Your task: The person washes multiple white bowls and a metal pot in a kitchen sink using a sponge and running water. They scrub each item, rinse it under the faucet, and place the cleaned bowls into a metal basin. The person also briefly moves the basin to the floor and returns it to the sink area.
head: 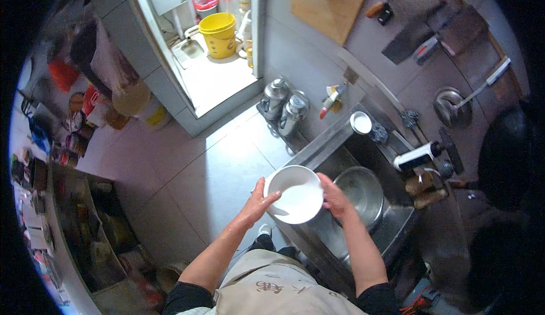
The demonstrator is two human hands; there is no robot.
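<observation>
A round white bowl (296, 195) is held up between both hands, its open top facing the camera. My left hand (256, 203) grips its left side, the thumb lying over the rim. On the opposite side, my right hand (335, 199) has hold of the bowl's edge, with some fingers hidden behind it. The left wrist looks wet. Below and to the right is a stainless steel sink (317, 144). Inside it, partly covered by my right hand and forearm, stands a round metal basin (368, 187).
A small white container (361, 122) and a steel-wool scourer (379, 133) rest at the sink's back edge. Two metal vacuum flasks (293, 114) stand beyond. Cleavers (411, 38) hang on the wall. A yellow bucket (219, 40) stands past the raised doorway sill (225, 108); shelving (81, 230) lines the left.
</observation>
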